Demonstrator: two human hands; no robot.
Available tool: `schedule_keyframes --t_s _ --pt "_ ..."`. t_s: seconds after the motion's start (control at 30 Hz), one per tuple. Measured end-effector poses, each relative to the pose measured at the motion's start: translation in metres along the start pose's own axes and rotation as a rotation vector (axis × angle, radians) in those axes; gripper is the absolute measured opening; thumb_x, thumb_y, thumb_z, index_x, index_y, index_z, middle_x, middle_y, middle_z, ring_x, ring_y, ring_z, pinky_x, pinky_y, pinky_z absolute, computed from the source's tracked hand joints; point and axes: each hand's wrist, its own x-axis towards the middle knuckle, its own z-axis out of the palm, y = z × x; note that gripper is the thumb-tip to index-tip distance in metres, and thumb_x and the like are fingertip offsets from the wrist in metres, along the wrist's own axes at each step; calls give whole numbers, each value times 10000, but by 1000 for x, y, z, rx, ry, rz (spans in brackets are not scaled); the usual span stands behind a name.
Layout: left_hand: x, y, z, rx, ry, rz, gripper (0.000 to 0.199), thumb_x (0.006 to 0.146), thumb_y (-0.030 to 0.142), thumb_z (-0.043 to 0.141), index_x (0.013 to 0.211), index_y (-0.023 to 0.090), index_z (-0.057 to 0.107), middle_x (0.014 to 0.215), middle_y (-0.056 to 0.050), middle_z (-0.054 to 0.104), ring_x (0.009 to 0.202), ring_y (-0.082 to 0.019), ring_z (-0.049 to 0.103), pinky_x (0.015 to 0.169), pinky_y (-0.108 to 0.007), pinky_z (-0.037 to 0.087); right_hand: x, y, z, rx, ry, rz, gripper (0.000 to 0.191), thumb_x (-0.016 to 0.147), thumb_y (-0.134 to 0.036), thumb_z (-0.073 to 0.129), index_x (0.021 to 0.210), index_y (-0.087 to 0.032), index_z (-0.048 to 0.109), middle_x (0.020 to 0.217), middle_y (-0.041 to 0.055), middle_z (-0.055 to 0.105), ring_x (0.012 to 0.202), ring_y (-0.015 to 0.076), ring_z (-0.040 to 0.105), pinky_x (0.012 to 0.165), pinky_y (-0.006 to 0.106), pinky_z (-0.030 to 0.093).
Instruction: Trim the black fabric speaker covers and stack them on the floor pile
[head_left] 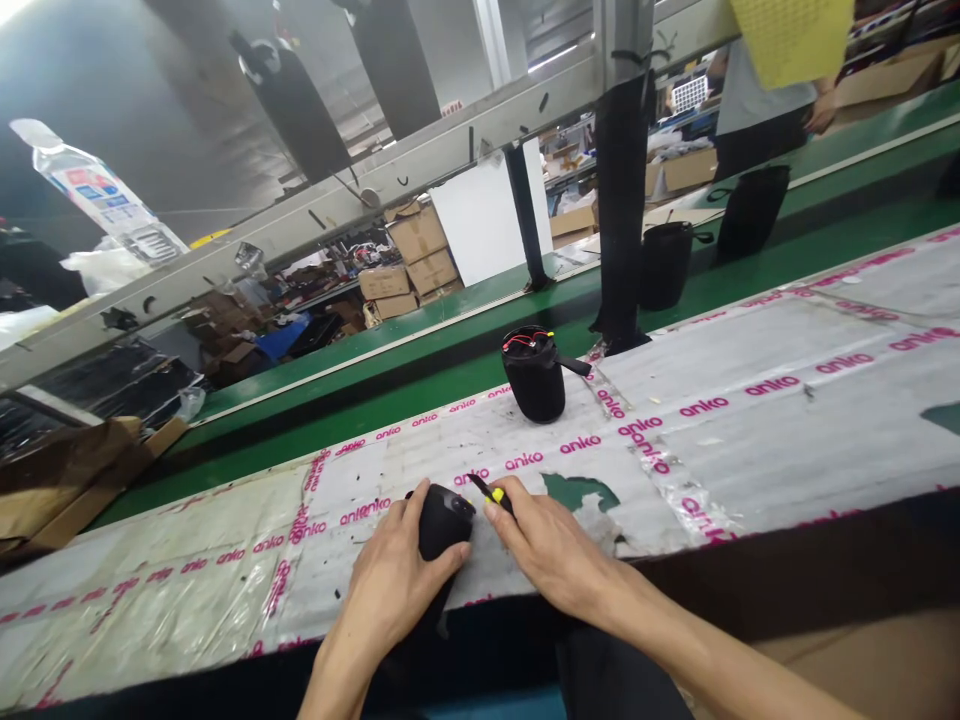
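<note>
Head view — left hand [394,560]: fingers and thumb closed around a black cylinder [444,525], held tilted at the near edge of the bench [720,450]. Right hand [559,545]: fingers drawn narrow on a black-and-yellow cutter [498,496], its tip pointing up and left, just beside the cylinder; whether the two touch cannot be told.

Second cylinder [541,390], black: upright on the bench beyond the hands, top open, red wires [527,342] showing, strap [574,367] out to the right. Bench cover: white sheeting, torn in places, with pink "anko" lettering.

Behind: green belt [465,345], bearing two more black items — a pouch-like one with a loop [666,265] and a taller one [754,212]. Above: metal rail [442,150]; bottle [105,195], tilted in view; yellow sheet [795,40]. Far side: cartons [420,250]; a person [765,105], partly hidden.
</note>
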Motion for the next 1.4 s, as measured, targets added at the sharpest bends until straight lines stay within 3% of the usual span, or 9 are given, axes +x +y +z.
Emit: schedule_keyframes --t_s 0.1,0.4,0.93,1.23,1.4 --pt "-5 1 0 -53 -43 -46 805 840 575 533 1527 280 234 1464 -111 482 1231 -321 565 961 -398 435 -2 3 4 -68 -39 -27 273 1044 -423 272 1075 -232 466 798 20 632 709 199 601 599 286 296" --pt "-6 9 5 21 -7 -49 769 856 548 521 1519 283 233 1437 -116 510 1117 -334 638 889 -414 465 -1 -4 12 -339 -87 -122 225 1052 -360 316 1048 -208 482 787 28 678 684 210 656 544 314 211" --pt "-6 10 8 66 17 -43 791 860 574 503 1525 247 227 1333 -148 564 1041 -331 662 806 -380 466 3 1 26 -445 -69 -164 202 1047 -335 321 1045 -206 476 759 26 681 648 227 669 520 326 239" --pt "-5 11 7 89 9 -38 774 864 591 483 1516 252 240 1298 -134 582 993 -336 671 772 -380 462 6 -9 23 -545 -118 -143 180 1030 -286 366 1059 -174 503 724 40 683 622 235 677 503 318 312" --pt "-4 16 10 137 17 -40 793 852 565 503 1515 204 260 1228 -163 597 905 -320 682 710 -358 458 -2 -19 14 -617 -125 -125 240 1011 -200 375 1173 -121 533 789 77 686 724 252 669 616 336 412"
